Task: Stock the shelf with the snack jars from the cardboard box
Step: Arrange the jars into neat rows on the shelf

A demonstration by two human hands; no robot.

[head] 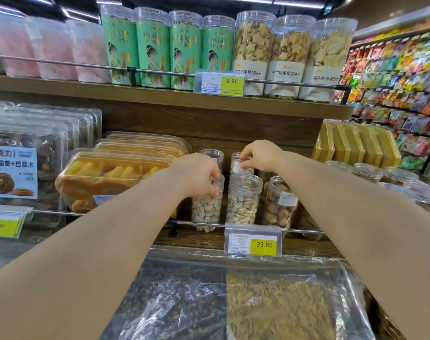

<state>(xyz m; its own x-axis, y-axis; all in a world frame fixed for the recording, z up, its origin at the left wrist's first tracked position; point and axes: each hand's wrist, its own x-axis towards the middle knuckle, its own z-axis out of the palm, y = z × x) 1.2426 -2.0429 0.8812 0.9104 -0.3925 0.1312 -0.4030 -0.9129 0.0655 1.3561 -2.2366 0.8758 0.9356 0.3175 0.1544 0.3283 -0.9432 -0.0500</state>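
Forward over the brown wooden lower shelf (196, 239) both bare arms were stretched. The left hand (196, 176) was curled over the top of a clear plastic jar of pale pistachios (205, 212), which stood upright at the front of the shelf, just behind the thin metal rail (297, 231). The right hand (259, 155) was further back, its fingertips pinching the lid edge of a second clear pistachio jar (242, 170) in the rear row.

Between the two hands, a third clear pistachio jar (243, 202) stood at the front, just beside the one under the left hand. To its right stood a clear jar of brown nuts (280, 208). Another clear-lidded jar (212, 157) stood in the rear row behind the left hand.

A clear price holder with a yellow tag reading 23.80 (253, 241) hung from the rail. Clear trays of orange dried fruit (111, 177) lay stacked just left of the jars. On the upper shelf stood tall green-labelled jars (155, 50).
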